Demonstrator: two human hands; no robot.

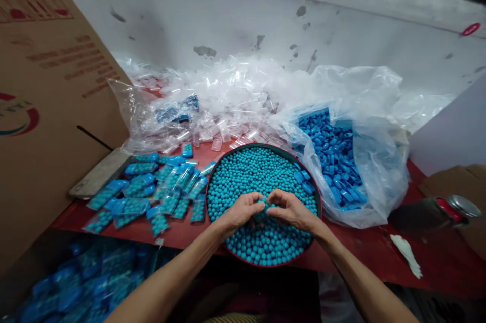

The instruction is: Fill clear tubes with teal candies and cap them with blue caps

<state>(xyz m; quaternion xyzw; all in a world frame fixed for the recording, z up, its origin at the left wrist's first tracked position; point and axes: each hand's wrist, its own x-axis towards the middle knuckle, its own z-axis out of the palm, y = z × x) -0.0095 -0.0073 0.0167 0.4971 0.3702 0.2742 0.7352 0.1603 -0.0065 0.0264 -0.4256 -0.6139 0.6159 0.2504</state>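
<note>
My left hand and my right hand meet above a round, dark-rimmed tray full of small blue-green balls. The fingers of my left hand are closed round what looks like a small clear plastic container, mostly covered by the fingers. My right hand's thumb and fingers are pinched against the same spot; whatever they grip is hidden. Several blue caps lie on the balls at the tray's right side. Left of the tray lie clear containers filled with balls and capped in blue.
An open plastic bag holds blue caps at the right. Clear empty containers are heaped behind the tray. A large cardboard box stands left. A bottle is on the red table. More filled containers lie below the table's edge.
</note>
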